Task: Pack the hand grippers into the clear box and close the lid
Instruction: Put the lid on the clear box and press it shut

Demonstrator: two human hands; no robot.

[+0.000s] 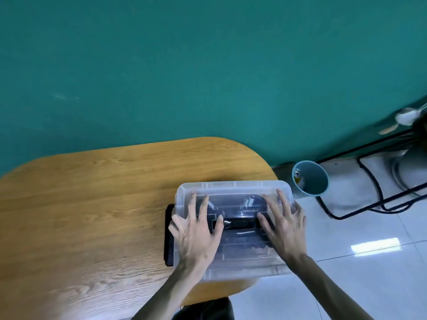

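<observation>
The clear box (233, 188) stands at the right end of the wooden table (92, 204), with its clear lid (242, 262) lying on top. Through the lid I see dark hand grippers (248, 204) with metal coil springs inside. A black handle (238, 223) sits at the lid's middle. My left hand (196, 232) presses flat on the lid's left part, fingers spread. On the right part of the lid lies my right hand (285, 229), also with straight spread fingers. A black latch (169, 236) shows on the box's left side.
The table ends just right of the box, which overhangs its rounded edge. On the white tiled floor to the right stand a teal bin (310, 177) and a black metal frame (374, 192). A teal wall (208, 65) rises behind the table.
</observation>
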